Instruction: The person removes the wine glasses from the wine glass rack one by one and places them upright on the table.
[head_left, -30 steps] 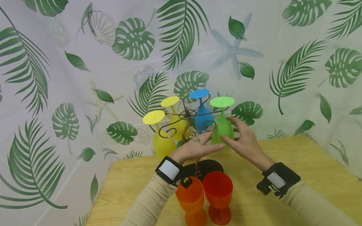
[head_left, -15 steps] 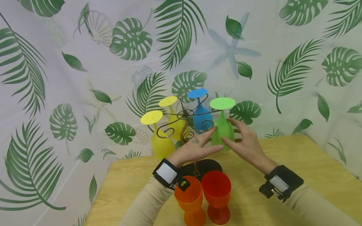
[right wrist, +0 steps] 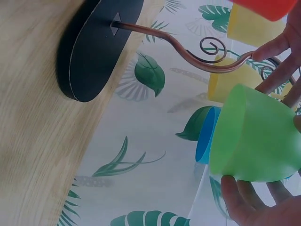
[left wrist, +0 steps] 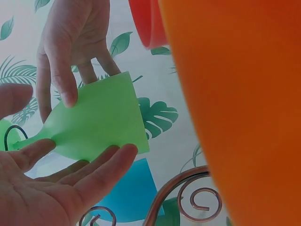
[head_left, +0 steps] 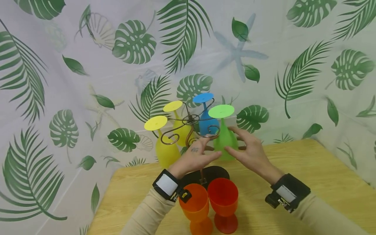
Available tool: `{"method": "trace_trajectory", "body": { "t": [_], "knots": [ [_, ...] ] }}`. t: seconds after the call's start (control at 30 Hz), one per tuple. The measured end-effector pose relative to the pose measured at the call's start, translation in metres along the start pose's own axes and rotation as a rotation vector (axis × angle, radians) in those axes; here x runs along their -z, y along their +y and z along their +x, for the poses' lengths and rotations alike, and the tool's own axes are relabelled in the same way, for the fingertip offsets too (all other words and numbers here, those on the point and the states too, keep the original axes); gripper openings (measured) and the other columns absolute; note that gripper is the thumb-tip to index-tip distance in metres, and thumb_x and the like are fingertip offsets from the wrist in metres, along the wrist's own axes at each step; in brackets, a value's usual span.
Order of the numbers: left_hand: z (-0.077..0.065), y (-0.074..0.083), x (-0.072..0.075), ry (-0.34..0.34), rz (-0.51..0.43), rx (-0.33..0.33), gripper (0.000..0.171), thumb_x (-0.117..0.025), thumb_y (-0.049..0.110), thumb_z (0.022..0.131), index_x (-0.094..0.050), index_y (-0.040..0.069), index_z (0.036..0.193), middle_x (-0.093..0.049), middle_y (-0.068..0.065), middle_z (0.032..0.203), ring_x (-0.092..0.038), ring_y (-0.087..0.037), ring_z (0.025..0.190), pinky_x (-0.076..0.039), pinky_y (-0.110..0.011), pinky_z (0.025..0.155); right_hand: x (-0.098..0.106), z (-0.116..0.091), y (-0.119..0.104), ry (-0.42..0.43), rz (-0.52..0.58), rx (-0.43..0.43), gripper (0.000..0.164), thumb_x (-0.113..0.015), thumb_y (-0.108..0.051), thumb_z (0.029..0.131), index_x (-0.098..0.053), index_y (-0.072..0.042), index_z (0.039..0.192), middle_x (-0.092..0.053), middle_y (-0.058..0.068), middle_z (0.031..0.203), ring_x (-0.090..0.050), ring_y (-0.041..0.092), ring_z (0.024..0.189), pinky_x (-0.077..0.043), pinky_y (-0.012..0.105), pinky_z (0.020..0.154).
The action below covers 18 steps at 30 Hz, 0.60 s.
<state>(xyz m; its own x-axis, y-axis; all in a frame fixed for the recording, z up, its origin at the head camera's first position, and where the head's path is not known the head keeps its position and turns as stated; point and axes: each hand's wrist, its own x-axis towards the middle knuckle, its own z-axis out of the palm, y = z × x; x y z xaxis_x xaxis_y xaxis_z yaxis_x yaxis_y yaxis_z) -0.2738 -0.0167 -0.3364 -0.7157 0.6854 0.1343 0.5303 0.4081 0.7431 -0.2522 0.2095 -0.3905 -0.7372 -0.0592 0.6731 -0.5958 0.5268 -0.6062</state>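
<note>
A green goblet [head_left: 225, 140] hangs upside down at the right of a wire goblet rack [head_left: 191, 119]; a wire loop passes by its stem. My right hand [head_left: 252, 151] grips the bowl, thumb on the near side and fingers round the far right. From the left my left hand [head_left: 195, 156] touches the bowl with fairly straight fingers, thumb held apart. In the left wrist view, those fingers [left wrist: 110, 167] lie along the green bowl. Whether the foot rests on the wire, I cannot tell.
Two yellow goblets [head_left: 167, 151] and a blue goblet [head_left: 208, 124] hang inverted on the rack, which has a black base [head_left: 218, 171]. An orange goblet [head_left: 195, 202] and a red goblet [head_left: 224, 195] stand upright in front on the wooden table [head_left: 132, 182].
The green goblet has shifted left and slightly down against the rack, with both hands moving along with it. The other goblets keep their places.
</note>
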Motion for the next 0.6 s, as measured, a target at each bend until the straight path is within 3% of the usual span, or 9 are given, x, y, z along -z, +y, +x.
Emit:
{"method": "trace_trajectory", "body": {
  "t": [0.3, 0.47, 0.6],
  "knots": [
    [-0.003, -0.006, 0.003, 0.021, 0.022, -0.042, 0.064, -0.061, 0.027, 0.102, -0.035, 0.013, 0.159, -0.036, -0.011, 0.161, -0.057, -0.033, 0.131, -0.056, -0.029, 0.094, -0.008, 0.006, -0.003, -0.028, 0.012, -0.028, 0.063, -0.078, -0.009, 0.089, -0.052, -0.004, 0.147, -0.057, 0.021, 0.142, -0.065, 0.047, 0.114, -0.061, 0.051, 0.076],
    [-0.007, -0.006, 0.005, 0.031, 0.081, -0.041, 0.068, -0.060, 0.028, 0.102, -0.030, 0.017, 0.161, -0.035, -0.016, 0.160, -0.056, -0.034, 0.133, -0.055, -0.037, 0.099, -0.013, 0.012, -0.003, -0.029, 0.022, -0.022, 0.062, -0.078, -0.009, 0.089, -0.053, -0.002, 0.146, -0.057, 0.022, 0.143, -0.063, 0.048, 0.117, -0.061, 0.055, 0.076],
    [-0.009, -0.008, 0.005, 0.028, 0.078, -0.014, 0.070, -0.059, 0.030, 0.102, -0.025, 0.020, 0.163, -0.032, -0.015, 0.162, -0.053, -0.034, 0.136, -0.056, -0.035, 0.096, -0.015, 0.015, -0.001, -0.045, 0.016, -0.024, 0.062, -0.077, -0.011, 0.091, -0.052, -0.002, 0.147, -0.056, 0.022, 0.144, -0.063, 0.049, 0.117, -0.061, 0.054, 0.075]
  ]
}}
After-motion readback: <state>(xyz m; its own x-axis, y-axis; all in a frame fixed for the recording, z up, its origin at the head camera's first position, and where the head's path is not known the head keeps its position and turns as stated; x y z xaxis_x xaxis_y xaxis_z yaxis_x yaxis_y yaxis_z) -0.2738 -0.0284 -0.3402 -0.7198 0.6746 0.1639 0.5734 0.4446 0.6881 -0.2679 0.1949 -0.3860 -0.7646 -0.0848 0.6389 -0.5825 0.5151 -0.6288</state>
